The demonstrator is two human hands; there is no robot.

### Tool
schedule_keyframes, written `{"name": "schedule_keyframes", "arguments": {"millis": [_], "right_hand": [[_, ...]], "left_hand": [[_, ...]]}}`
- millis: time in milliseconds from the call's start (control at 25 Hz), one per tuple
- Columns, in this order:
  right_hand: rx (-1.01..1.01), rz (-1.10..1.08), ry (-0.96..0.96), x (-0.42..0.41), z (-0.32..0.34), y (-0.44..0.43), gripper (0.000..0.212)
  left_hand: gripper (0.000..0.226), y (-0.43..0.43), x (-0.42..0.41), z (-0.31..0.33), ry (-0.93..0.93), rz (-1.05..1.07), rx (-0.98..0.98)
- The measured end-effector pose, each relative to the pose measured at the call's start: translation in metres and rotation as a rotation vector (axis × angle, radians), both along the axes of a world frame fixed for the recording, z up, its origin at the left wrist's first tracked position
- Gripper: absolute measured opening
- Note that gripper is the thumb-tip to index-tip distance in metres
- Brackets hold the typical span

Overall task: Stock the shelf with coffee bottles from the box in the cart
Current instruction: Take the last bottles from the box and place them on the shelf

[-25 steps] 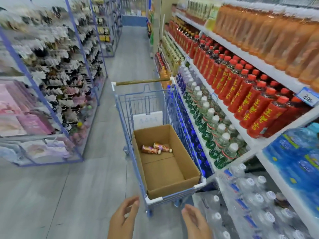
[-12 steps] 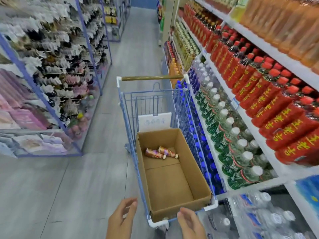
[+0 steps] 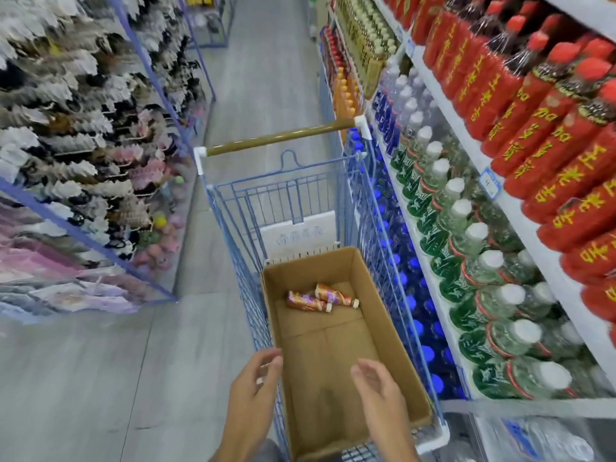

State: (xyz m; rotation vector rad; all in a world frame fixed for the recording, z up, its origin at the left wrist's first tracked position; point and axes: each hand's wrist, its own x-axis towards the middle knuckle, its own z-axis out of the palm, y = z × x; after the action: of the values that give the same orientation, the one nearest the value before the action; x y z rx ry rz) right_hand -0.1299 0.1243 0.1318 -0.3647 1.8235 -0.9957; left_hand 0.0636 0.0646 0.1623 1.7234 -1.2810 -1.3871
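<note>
Two coffee bottles (image 3: 320, 300) lie touching at the far end of the box (image 3: 396, 328) in the cart (image 3: 230, 228), labels unreadable. The left hand (image 3: 253, 391) and right hand (image 3: 380, 391), fingers loosely spread and empty, have advanced over its near end. Shelved red bottles (image 3: 533, 121) bear yellow characters.

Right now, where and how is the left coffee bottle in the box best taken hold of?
Probably round the middle of the left bottle, coming straight down from above: it lies flat on the box floor, cap pointing right, with the other bottle close beside it and tall walls around. The left hand is open and nearer.
</note>
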Motion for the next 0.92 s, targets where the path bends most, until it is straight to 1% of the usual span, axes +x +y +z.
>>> {"name": "schedule_keyframes", "arguments": {"millis": [120, 200, 280, 320, 400, 480, 520, 600, 640, 720, 760, 840, 920], "right_hand": [[0.049, -0.058, 0.009, -0.016, -0.01, -0.018, 0.006], [0.105, -0.054, 0.015, -0.02, -0.018, -0.021, 0.007], [0.164, -0.099, 0.016, -0.019, -0.03, -0.022, 0.008], [0.208, -0.139, 0.016, -0.017, -0.038, -0.022, 0.009], [0.25, -0.253, 0.014, -0.012, -0.055, -0.025, 0.013], [0.317, -0.35, -0.013, -0.005, -0.076, -0.029, 0.015], [0.343, -0.358, -0.032, -0.001, -0.089, -0.034, 0.013], [0.412, -0.227, 0.009, 0.005, -0.108, -0.041, 0.016], [0.423, -0.185, -0.018, 0.005, -0.116, -0.043, 0.017], [0.447, -0.221, -0.127, 0.008, -0.129, -0.051, 0.021], [0.482, -0.259, -0.167, 0.012, -0.133, -0.055, 0.024], [0.462, -0.363, -0.191, 0.026, -0.126, -0.07, 0.016], [0.514, -0.411, -0.147, 0.034, -0.125, -0.085, 0.014]], "left_hand": [[0.011, -0.029, -0.021, -0.016, -0.03, -0.092, 0.038], [0.011, -0.055, -0.033, -0.033, -0.045, -0.177, 0.056], [0.014, -0.089, -0.046, -0.063, -0.066, -0.268, 0.101], [0.019, -0.11, -0.053, -0.084, -0.112, -0.316, 0.127], [0.033, -0.154, -0.072, -0.132, -0.28, -0.445, 0.146], [0.044, -0.197, -0.097, -0.188, -0.4, -0.557, 0.155], [0.047, -0.218, -0.108, -0.222, -0.468, -0.635, 0.155], [0.055, -0.251, -0.121, -0.285, -0.712, -0.854, 0.135], [0.06, -0.264, -0.123, -0.313, -0.834, -0.947, 0.138], [0.059, -0.278, -0.12, -0.363, -1.001, -1.059, 0.108], [0.055, -0.282, -0.117, -0.381, -1.069, -1.128, 0.073], [0.053, -0.286, -0.114, -0.401, -1.168, -1.229, 0.041], [0.053, -0.283, -0.114, -0.402, -1.196, -1.231, 0.048]]}}
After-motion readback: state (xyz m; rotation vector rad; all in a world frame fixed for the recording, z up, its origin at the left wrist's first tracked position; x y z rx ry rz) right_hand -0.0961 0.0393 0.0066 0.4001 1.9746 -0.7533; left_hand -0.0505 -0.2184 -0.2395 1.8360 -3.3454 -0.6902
